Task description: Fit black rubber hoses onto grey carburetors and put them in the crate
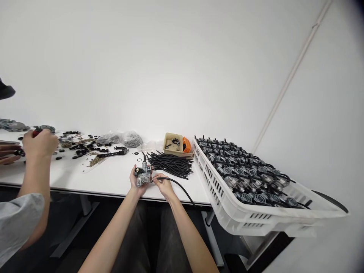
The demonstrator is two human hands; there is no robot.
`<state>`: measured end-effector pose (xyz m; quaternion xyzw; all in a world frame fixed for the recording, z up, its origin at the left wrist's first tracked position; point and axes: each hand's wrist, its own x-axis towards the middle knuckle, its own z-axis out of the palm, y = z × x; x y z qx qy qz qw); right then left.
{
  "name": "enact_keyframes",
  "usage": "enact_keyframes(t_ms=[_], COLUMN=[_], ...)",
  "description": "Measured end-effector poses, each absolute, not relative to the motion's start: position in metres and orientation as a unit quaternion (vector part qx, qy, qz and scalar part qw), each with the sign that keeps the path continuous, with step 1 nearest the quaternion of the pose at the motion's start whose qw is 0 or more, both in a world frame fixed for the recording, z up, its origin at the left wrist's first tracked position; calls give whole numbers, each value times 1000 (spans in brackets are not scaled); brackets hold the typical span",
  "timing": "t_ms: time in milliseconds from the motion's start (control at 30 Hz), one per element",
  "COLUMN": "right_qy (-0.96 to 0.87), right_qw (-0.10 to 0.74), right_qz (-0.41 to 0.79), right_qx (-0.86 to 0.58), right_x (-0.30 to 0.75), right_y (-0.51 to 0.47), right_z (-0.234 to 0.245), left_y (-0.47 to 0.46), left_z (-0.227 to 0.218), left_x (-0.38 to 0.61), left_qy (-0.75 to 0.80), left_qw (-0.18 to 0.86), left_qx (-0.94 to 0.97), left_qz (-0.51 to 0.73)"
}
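A small silver carburetor [144, 175] with a black cap on top is gripped in my left hand [133, 179], just above the table's front edge. My right hand [163, 185] pinches a black rubber hose [180, 186] close to the carburetor's lower right side. From my fingers the hose curves right and down past the table edge. Whether its end sits on a fitting is hidden by my fingertips. Behind my hands lies a pile of cut black hoses [172, 163].
A white crate [224, 212] full of carburetors stands at the right. Beyond the hoses is a beige tray [173, 149] beside an orange basket [186, 145]. A wristwatch [121, 151], bagged parts [132, 139] and brass pieces [96, 161] lie left. A co-worker's hands [40, 143] work at far left.
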<state>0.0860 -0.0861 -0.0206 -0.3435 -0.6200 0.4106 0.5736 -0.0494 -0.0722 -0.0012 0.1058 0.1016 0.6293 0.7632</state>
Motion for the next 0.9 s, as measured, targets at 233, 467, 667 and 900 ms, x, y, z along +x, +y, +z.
enact_keyframes(t_ms=[233, 467, 667, 900], right_qy=[-641, -619, -642, -623], right_qw=[549, 574, 547, 562], right_qz=[434, 422, 433, 428], right_qx=[-316, -332, -318, -335], right_x=[84, 79, 79, 82], right_y=[-90, -87, -91, -91], right_z=[-16, -19, -19, -17], left_y=[-75, -76, -77, -79], left_z=[-4, -6, -7, -2], left_x=[-53, -55, -55, -53], left_qy=[65, 70, 50, 96], left_qw=[767, 763, 760, 752], left_qx=[80, 91, 84, 118], left_qz=[633, 636, 643, 642])
